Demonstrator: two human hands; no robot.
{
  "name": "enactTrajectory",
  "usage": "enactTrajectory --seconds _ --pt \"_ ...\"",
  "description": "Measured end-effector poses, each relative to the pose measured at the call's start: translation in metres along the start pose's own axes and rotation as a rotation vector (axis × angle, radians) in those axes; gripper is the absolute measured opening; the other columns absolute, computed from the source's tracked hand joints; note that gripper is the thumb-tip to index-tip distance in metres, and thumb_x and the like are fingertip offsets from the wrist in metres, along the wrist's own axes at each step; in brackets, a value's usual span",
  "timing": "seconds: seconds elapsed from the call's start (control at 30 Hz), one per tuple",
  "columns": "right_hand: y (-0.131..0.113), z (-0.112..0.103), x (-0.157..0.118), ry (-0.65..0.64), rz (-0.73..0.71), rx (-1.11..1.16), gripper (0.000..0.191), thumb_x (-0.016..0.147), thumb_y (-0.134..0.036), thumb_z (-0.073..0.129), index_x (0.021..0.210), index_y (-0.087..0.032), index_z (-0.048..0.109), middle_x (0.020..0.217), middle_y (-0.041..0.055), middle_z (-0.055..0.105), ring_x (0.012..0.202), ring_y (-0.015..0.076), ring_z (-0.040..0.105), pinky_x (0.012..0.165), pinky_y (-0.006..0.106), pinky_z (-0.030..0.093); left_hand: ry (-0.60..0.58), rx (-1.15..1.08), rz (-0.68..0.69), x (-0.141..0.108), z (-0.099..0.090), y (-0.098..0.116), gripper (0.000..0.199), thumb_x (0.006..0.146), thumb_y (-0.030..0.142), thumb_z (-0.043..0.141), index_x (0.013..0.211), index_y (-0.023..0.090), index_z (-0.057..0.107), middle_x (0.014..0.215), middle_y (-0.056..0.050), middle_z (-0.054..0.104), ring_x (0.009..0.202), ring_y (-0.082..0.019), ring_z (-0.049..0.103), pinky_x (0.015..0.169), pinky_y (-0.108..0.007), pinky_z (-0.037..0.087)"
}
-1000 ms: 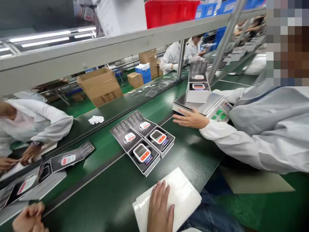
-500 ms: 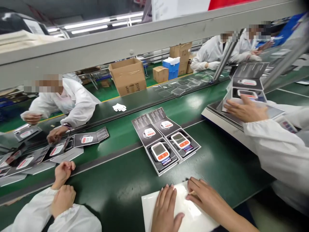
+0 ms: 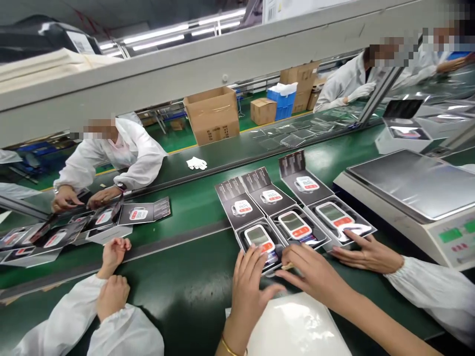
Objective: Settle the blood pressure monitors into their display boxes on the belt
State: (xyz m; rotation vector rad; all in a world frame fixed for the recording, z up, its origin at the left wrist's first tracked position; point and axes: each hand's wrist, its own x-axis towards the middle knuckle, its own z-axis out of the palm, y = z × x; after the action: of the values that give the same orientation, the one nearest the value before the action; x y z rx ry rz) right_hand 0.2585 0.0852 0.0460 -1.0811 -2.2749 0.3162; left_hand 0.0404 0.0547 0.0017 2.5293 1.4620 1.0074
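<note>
Three open gift boxes with blood pressure monitors stand side by side on the green belt. My left hand [image 3: 250,282] rests with fingers stretched on the front of the left box [image 3: 237,237]. In front of the middle box [image 3: 293,242], my right hand [image 3: 315,274] is closed in a pinch, with a small tan thing [image 3: 287,266] showing between thumb and finger; its kind is unclear. Beneath my wrists lies a glossy white sheet or pad [image 3: 297,329]. A co-worker's hand [image 3: 367,254] touches the right box [image 3: 336,227].
A weighing scale [image 3: 401,183] stands to the right, another open box [image 3: 404,136] behind it. At left are a co-worker's folded hands [image 3: 113,291] and several open boxes [image 3: 144,215]. A white glove [image 3: 196,163] and clear plastic pieces [image 3: 297,138] lie beyond.
Both my hands have moved forward from the white sheet to the boxes. The co-worker on the right has brought a third box from the scale beside the other two.
</note>
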Motion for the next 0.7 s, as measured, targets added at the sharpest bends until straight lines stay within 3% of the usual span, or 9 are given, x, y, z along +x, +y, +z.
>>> enactTrajectory --seconds 0.1,0.27,0.33,0.43,0.53,0.6,0.67,0.7 --pt "0.0 0.009 0.009 0.036 -0.041 -0.089 0.017 0.106 -0.034 0.056 0.094 -0.022 0.057 0.09 0.0024 0.068 0.078 0.0188 0.063 0.074 0.033 0.042 0.037 -0.027 -0.038 0.004 0.005 -0.009 0.032 0.102 0.026 0.056 0.134 0.024 0.056 0.139 -0.008 0.068 0.136 -0.025 0.059 0.116 -0.054 0.05" --pt "-0.02 0.014 0.005 0.17 -0.019 -0.066 0.011 0.106 -0.03 0.056 0.101 -0.022 0.062 0.094 0.0052 0.069 0.083 0.0194 0.065 0.077 0.033 0.047 0.081 -0.07 -0.12 -0.019 -0.007 -0.03 0.031 0.102 0.02 0.055 0.133 0.026 0.057 0.136 -0.006 0.07 0.134 -0.023 0.061 0.117 -0.055 0.048" --pt "-0.035 0.027 0.003 0.088 -0.102 -0.035 0.015 0.104 -0.029 0.059 0.117 -0.023 0.064 0.094 0.005 0.068 0.08 0.0193 0.065 0.073 0.032 0.049 0.071 -0.064 -0.133 -0.028 -0.016 -0.04 0.038 0.102 0.019 0.055 0.139 0.027 0.053 0.138 -0.005 0.069 0.135 -0.023 0.06 0.119 -0.056 0.047" --pt "-0.056 0.058 0.004 -0.121 -0.144 -0.078 0.049 0.095 -0.019 0.07 0.141 -0.027 0.055 0.094 0.0039 0.068 0.076 0.0216 0.066 0.069 0.034 0.054 0.08 -0.027 -0.15 -0.039 -0.027 -0.05 0.046 0.102 0.017 0.052 0.147 0.027 0.046 0.14 -0.005 0.068 0.136 -0.021 0.059 0.12 -0.053 0.046" --pt "-0.069 0.079 0.005 -0.228 -0.007 -0.061 0.079 0.087 -0.015 0.077 0.155 -0.028 0.039 0.105 0.0058 0.071 0.086 0.0272 0.071 0.076 0.04 0.059 0.14 0.03 -0.172 -0.049 -0.037 -0.06 0.05 0.102 0.022 0.055 0.151 0.023 0.042 0.14 -0.007 0.067 0.134 -0.02 0.061 0.119 -0.048 0.048" --pt "-0.068 0.076 0.0 -0.247 0.117 0.074 0.087 0.09 -0.018 0.075 0.161 -0.029 0.027 0.11 0.0053 0.072 0.093 0.0263 0.071 0.081 0.039 0.06 0.159 0.118 -0.136 -0.058 -0.047 -0.067 0.052 0.102 0.021 0.057 0.152 0.023 0.042 0.141 -0.008 0.067 0.135 -0.02 0.06 0.12 -0.047 0.047" --pt "-0.06 0.061 -0.014 -0.26 0.248 0.229 0.077 0.096 -0.025 0.069 0.16 -0.032 0.027 0.109 0.003 0.071 0.094 0.0231 0.071 0.082 0.035 0.059 0.139 0.23 -0.109 -0.068 -0.061 -0.075 0.052 0.102 0.015 0.054 0.151 0.027 0.045 0.141 -0.006 0.067 0.138 -0.021 0.058 0.122 -0.047 0.044" --pt "-0.054 0.051 -0.025 -0.27 0.308 0.278 0.064 0.098 -0.029 0.065 0.155 -0.033 0.035 0.107 0.0019 0.071 0.092 0.0219 0.071 0.08 0.033 0.058 0.123 0.276 -0.119 -0.073 -0.068 -0.077 0.053 0.102 0.012 0.051 0.151 0.03 0.046 0.142 -0.005 0.067 0.14 -0.022 0.056 0.123 -0.048 0.042"
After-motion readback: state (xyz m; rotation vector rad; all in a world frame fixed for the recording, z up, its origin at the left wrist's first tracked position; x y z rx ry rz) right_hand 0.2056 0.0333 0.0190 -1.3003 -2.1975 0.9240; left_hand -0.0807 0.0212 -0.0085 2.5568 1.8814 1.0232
